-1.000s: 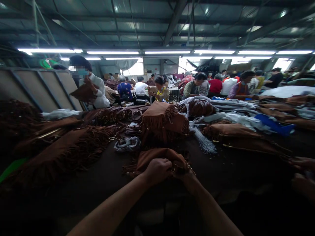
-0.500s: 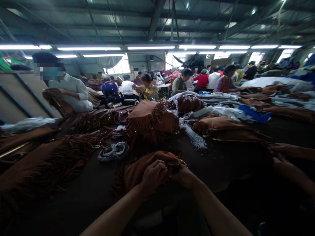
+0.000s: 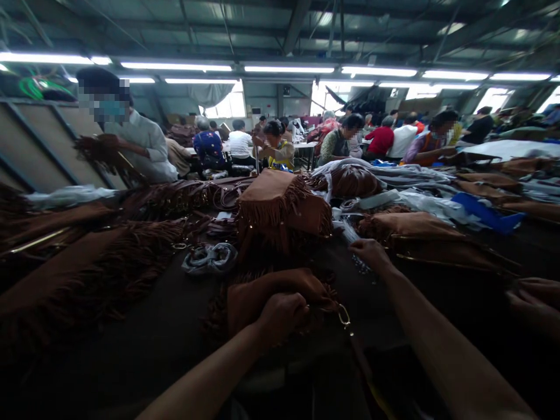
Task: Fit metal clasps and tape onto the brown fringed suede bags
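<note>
A brown fringed bag (image 3: pixel 266 291) lies on the dark table right in front of me. My left hand (image 3: pixel 284 312) is closed on the front edge of this bag, its fingertips partly hidden. From the bag's right end a gold metal clasp (image 3: pixel 344 315) hangs with a dark strap (image 3: pixel 359 356) running down off the table's near edge. My right hand (image 3: pixel 371 255) is away from the bag, at a bundle of thin white strands (image 3: pixel 349 228). Its fingers are drawn together over the loose ends; what they pinch is too small to make out.
Stacked fringed bags (image 3: pixel 266 189) stand beyond mine, beside a coil wrapped in grey plastic (image 3: pixel 210 258). More bags lie left and right. A blue piece (image 3: pixel 487 213) rests at right. Another person's hands (image 3: pixel 536 297) work at the right edge; a masked person (image 3: pixel 131 143) stands at left.
My right hand has left the bag's clasp end and moved up and right to the white strands. The clasp and strap now show. My left hand stays on the bag.
</note>
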Available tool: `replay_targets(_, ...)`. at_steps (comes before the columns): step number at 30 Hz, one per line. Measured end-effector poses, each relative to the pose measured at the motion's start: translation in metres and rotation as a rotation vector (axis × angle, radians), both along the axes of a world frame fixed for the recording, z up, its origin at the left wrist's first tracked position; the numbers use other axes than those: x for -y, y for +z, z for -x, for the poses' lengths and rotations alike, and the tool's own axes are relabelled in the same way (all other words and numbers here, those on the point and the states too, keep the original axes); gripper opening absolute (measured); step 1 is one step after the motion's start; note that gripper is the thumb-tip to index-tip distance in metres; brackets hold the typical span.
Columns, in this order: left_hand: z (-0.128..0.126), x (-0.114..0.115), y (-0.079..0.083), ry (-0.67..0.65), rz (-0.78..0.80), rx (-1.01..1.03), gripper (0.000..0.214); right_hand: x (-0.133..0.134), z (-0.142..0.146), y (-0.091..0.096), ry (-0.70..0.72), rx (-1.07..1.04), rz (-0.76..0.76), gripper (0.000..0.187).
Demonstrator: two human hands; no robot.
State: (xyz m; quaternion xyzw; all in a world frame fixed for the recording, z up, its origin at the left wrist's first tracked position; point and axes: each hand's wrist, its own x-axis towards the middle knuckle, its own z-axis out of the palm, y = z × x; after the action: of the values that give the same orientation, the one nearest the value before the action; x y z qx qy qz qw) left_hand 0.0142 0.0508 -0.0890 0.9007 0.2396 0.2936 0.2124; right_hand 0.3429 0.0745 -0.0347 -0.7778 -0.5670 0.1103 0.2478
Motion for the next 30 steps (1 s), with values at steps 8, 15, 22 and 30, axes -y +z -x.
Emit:
replay_targets(8, 0.003, 0.002, 0.003, 0.019, 0.015, -0.047, 0.011, -0.086, -0.024, -0.028, -0.131, 0.247, 0.16, 0.021)
replay_targets(15, 0.002, 0.0, -0.003, 0.032, -0.002, -0.033, 0.011, -0.089, -0.054, -0.025, 0.078, 0.233, 0.19, 0.017)
replay_targets(22, 0.003, 0.001, -0.001, 0.011, 0.029, -0.009, 0.011, -0.069, -0.066, -0.009, 0.252, 0.112, 0.023, 0.02)
replay_targets(30, 0.003, 0.004, 0.006, 0.014, 0.022, -0.001, 0.014, -0.057, -0.051, -0.007, 0.22, 0.035, -0.068, 0.034)
